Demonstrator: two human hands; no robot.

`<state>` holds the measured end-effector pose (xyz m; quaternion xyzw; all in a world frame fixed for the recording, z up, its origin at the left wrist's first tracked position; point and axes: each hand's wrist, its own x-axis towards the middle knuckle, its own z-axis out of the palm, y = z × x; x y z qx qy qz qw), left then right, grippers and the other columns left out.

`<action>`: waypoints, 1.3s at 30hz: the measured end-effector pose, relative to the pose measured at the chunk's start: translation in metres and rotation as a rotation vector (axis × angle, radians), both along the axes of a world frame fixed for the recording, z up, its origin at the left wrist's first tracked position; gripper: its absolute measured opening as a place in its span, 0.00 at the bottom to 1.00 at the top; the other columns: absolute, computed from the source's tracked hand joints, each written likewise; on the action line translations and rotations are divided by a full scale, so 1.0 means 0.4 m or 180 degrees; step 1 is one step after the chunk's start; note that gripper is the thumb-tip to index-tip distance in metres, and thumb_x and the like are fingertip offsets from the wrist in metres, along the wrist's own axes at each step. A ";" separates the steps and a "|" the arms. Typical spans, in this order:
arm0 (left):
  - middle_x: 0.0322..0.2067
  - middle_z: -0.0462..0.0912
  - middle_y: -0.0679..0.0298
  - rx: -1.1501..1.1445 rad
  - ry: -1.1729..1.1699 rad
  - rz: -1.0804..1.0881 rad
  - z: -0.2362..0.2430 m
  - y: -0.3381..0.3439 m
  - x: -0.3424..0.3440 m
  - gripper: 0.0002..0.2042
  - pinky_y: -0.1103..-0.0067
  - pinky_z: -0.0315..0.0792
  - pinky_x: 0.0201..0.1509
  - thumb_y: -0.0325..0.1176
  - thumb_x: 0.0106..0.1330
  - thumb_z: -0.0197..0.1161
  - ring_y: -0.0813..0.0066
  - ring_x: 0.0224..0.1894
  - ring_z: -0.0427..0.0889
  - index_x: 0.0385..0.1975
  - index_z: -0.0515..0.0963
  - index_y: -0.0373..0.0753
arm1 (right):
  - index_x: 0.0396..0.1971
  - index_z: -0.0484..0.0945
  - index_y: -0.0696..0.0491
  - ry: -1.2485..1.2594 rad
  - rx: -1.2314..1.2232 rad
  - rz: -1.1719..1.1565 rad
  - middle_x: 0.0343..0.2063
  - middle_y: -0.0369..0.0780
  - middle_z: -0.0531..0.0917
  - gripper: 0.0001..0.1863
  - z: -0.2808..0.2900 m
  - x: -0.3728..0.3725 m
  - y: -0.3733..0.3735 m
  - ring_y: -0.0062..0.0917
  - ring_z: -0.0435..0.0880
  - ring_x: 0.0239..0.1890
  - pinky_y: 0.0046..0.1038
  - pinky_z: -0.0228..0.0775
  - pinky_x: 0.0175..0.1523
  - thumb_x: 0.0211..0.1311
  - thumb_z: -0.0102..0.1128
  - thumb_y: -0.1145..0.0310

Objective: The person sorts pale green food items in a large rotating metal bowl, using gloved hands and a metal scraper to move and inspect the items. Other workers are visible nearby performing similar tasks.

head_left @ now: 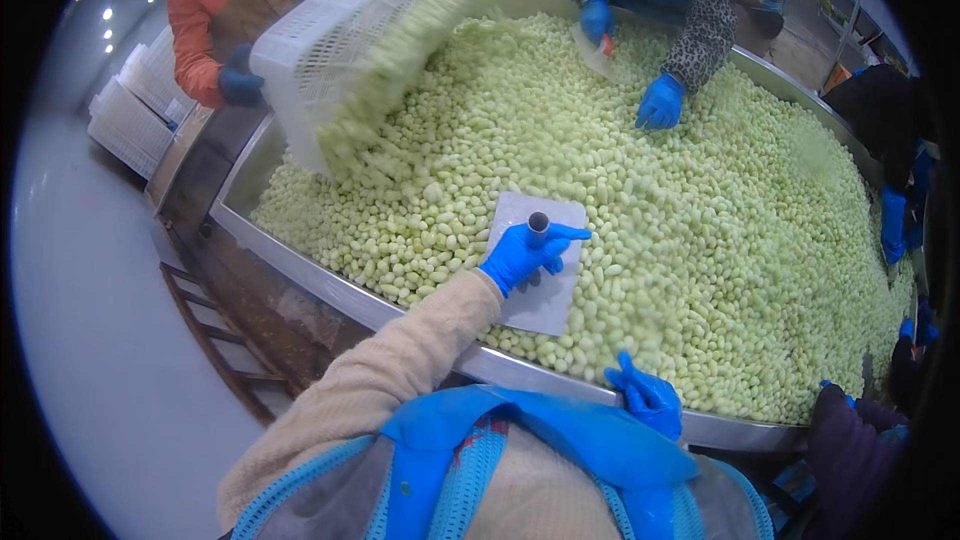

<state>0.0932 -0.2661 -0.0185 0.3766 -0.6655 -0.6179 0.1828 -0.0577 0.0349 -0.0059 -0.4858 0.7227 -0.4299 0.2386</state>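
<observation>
In the head view, the white crate (318,52) is tilted over the far left part of the metal tray, and a blurred stream of pale green oval pieces (650,200) falls from it; in my judgement, if this stream spreads, the pieces may roll against the flat board (545,308) or partly bury it. The board lies upon the heap near the tray's rim (325,283), so a strong pull toward the body could also push some pieces over this edge. The left hand (515,258), in blue glove, is closed around the board's upright tubular handle (538,228), with one finger stretched out to the right. The right hand (650,402) is at the near rim, its fingers loosely bent; its palm is hidden, so I cannot tell whether it holds something.
</observation>
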 end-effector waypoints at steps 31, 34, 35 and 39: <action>0.27 0.84 0.64 0.0613 0.1376 0.1045 0.117 -0.004 0.035 0.12 0.80 0.77 0.31 0.36 0.70 0.63 0.79 0.26 0.78 0.43 0.84 0.34 | 0.60 0.77 0.51 0.0331 0.0172 0.0542 0.42 0.41 0.88 0.20 0.022 -0.018 -0.026 0.34 0.88 0.39 0.32 0.78 0.44 0.69 0.55 0.72; 0.34 0.87 0.60 0.0084 0.1397 0.1259 0.179 -0.014 0.039 0.15 0.82 0.79 0.30 0.39 0.70 0.63 0.79 0.25 0.78 0.43 0.83 0.31 | 0.62 0.75 0.48 0.0149 0.0356 0.0538 0.42 0.41 0.88 0.21 0.024 -0.021 -0.028 0.33 0.88 0.39 0.31 0.78 0.44 0.69 0.54 0.73; 0.36 0.88 0.59 -0.0028 0.1412 0.1405 0.189 -0.017 0.043 0.16 0.83 0.79 0.30 0.40 0.71 0.62 0.79 0.24 0.78 0.43 0.83 0.31 | 0.62 0.75 0.48 0.0162 0.0303 0.0524 0.42 0.41 0.88 0.22 0.023 -0.020 -0.029 0.32 0.88 0.39 0.31 0.78 0.44 0.69 0.54 0.73; 0.34 0.87 0.58 -0.0699 0.1817 0.1231 0.296 -0.081 0.061 0.16 0.82 0.78 0.28 0.43 0.71 0.61 0.78 0.23 0.79 0.41 0.83 0.32 | 0.60 0.78 0.48 -0.0027 0.0255 0.0411 0.40 0.41 0.88 0.20 0.016 -0.017 -0.029 0.26 0.87 0.37 0.28 0.77 0.42 0.69 0.56 0.73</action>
